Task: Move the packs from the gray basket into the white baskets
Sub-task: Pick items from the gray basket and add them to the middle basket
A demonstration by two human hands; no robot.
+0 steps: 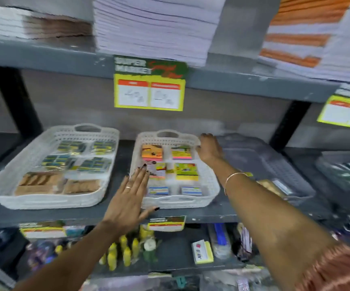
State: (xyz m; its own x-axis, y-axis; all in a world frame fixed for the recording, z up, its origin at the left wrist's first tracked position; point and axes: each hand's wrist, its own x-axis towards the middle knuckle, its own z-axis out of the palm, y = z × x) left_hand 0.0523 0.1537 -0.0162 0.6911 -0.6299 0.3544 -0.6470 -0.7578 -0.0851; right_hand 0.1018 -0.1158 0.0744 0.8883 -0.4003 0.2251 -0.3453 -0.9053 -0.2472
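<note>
Two white baskets stand on the grey shelf. The left white basket (8,192) holds several packs in clear wrap. The middle white basket (209,181) holds colourful sticky-note packs (186,171) in rows. A gray basket (275,160) sits to its right, with a few packs (273,186) near its front. My left hand (131,196) lies flat, fingers apart, against the middle basket's front left corner. My right hand (209,150) rests on that basket's far right rim, next to the gray basket. Whether its fingers grip the rim is hidden.
The shelf above carries stacks of notebooks (155,28) and hanging price tags (149,91). A dark basket (344,171) stands at the far right. The lower shelf holds yellow glue bottles (125,253), an eraser box (201,252) and other stationery.
</note>
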